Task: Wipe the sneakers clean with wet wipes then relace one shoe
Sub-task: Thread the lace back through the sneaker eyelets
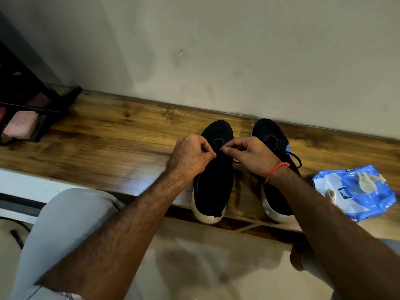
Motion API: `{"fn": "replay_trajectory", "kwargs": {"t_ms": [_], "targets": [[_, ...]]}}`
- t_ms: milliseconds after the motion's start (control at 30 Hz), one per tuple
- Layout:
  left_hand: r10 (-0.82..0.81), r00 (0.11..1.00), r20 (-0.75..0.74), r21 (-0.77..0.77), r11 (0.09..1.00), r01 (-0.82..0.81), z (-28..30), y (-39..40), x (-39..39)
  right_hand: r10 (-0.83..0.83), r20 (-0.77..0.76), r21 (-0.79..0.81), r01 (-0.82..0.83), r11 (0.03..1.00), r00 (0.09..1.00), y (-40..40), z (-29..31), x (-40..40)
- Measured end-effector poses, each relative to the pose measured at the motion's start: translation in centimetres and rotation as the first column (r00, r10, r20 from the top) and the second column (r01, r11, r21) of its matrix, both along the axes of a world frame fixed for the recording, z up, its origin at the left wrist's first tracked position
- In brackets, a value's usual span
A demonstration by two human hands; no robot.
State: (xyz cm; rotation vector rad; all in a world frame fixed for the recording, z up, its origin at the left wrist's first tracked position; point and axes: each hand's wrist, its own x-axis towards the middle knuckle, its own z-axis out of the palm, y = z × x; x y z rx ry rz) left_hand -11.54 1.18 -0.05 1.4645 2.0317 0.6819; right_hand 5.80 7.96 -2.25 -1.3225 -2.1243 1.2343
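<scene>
At the far left end of the worktop (112, 135) a pink box (21, 124) sits inside a dark rack (43, 105). Toward the middle, two black sneakers with white soles stand side by side, toes to the wall edge and heels over the near edge. Over the left sneaker (213, 187) the left hand (190, 158) has fingers curled, pinching the black lace (218, 149); the right hand (252, 158) pinches the same lace just beside it. The right sneaker (275, 191) lies partly under the right wrist. Near the right end lies a blue wipes packet (357, 198) with a crumpled wipe (368, 182) on top.
</scene>
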Motion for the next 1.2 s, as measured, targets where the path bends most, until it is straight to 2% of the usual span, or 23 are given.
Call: {"fn": "replay_trajectory", "kwargs": {"t_ms": [267,500,667,800,900,1067,1200], "targets": [[0.01,0.999,-0.049,-0.006,1.0,-0.011,0.2,0.2,0.5,-0.003,-0.033,0.034,0.004,0.999,0.999,-0.2,0.0,-0.1],[0.015,0.999,-0.046,0.003,1.0,-0.015,-0.2,0.5,0.7,-0.006,-0.071,0.0,0.006,1.0,0.997,-0.2,-0.2,0.0],[0.006,0.999,-0.036,0.023,1.0,-0.005,-0.5,0.4,0.6,-0.143,-0.111,-0.143,0.126,0.982,0.983,-0.3,-0.3,-0.5],[0.017,0.999,-0.04,0.04,0.999,-0.015,-0.7,0.1,0.5,-0.127,-0.121,-0.167,0.106,0.98,0.984,-0.8,0.0,-0.9],[0.009,1.0,-0.025,0.042,0.999,-0.008,-0.6,0.0,0.4,-0.173,-0.154,-0.275,0.126,0.953,0.973,-0.7,0.3,-0.8],[-0.019,0.999,0.027,-0.047,0.999,0.021,-0.5,0.3,-0.4,-0.353,-0.164,-0.424,0.257,0.868,0.921,-0.7,0.7,-1.0],[-0.043,0.998,0.037,-0.127,0.991,0.047,-0.8,0.4,-1.7,-0.459,-0.173,-0.436,0.35,0.829,0.871,0.1,1.1,-0.6]]}}
